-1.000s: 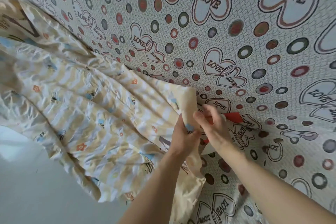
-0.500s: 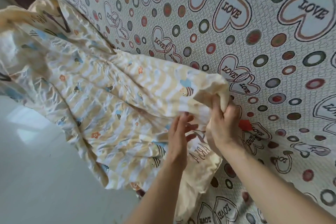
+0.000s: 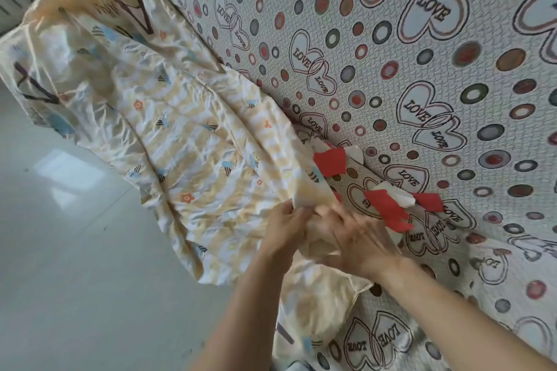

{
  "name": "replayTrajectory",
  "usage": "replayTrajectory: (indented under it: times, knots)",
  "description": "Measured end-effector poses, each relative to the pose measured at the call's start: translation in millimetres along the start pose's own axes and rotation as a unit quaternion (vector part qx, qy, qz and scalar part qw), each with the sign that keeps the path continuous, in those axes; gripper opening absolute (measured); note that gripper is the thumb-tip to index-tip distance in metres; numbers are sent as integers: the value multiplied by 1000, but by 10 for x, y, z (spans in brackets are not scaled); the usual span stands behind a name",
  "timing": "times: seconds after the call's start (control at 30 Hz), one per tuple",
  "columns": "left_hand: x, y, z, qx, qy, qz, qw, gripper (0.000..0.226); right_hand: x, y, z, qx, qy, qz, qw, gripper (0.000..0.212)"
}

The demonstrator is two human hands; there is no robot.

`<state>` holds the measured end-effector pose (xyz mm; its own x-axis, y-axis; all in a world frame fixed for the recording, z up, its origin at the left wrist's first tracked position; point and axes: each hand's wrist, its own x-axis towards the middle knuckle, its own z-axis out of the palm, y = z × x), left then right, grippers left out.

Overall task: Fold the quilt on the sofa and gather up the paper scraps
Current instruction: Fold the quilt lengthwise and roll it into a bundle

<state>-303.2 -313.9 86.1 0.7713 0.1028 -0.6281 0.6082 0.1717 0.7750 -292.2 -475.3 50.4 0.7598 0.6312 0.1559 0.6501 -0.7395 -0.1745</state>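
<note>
My left hand [image 3: 284,224] gripped the quilt [image 3: 180,141] edge on the sofa [image 3: 422,75]. My right hand [image 3: 358,238] was too blurred to tell its grip, just beside the red and white paper scraps [image 3: 388,205].

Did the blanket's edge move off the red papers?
Yes. The quilt edge slid left across the sofa cover, uncovering red paper scraps beside the hands.

My right hand [image 3: 358,238] is smeared by motion, so I cannot tell how its fingers lie on the pale yellow striped quilt [image 3: 180,141]. The quilt's folds hide part of the red and white paper scraps [image 3: 330,161]. The heart-printed sofa cover [image 3: 422,69] runs off the top and right edges.
</note>
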Motion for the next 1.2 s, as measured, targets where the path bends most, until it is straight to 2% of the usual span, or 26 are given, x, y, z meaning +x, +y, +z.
replayTrajectory:
  times: [0.13,0.27,0.37,0.47,0.6,0.7,0.8,0.93,1.0,1.07,1.13,1.2]
  knots:
    - [-52,-155,-188,-99,50,-61,992,22,-53,-196,73,-23,58,24,998,41]
    - [-94,-403,-446,-167,52,-97,980,18,-50,-437,68,37,79,-7,996,42]
    - [-52,-620,-591,-182,66,-102,976,16,-63,-623,139,57,46,-23,997,25]
    - [-47,-832,-703,-197,86,-116,970,15,-132,-794,281,93,-5,-34,995,37]
    - [-107,-1152,-893,-211,111,-151,959,17,-253,-1026,480,141,-89,-47,985,64]
    - [-234,-1298,-993,-226,83,-149,959,25,-336,-1149,642,149,-159,-49,975,47]
    - [-348,-1475,-980,-209,46,-135,967,27,-441,-1219,810,117,-154,-73,978,30]
    - [-337,-1749,-943,-170,122,-130,969,16,-536,-1248,921,113,-122,-86,982,38]
    - [-327,-1845,-932,-186,143,-125,964,12,-545,-1265,996,121,-145,-80,979,43]
    - [-319,-1928,-919,-214,164,-121,955,11,-564,-1302,1099,127,-183,-65,973,37]
    - [-322,-2029,-891,-259,193,-138,936,22,-597,-1333,1198,142,-202,-44,968,22]
    - [-280,-2239,-850,-293,239,-178,908,38,-607,-1349,1262,148,-234,-30,960,25]
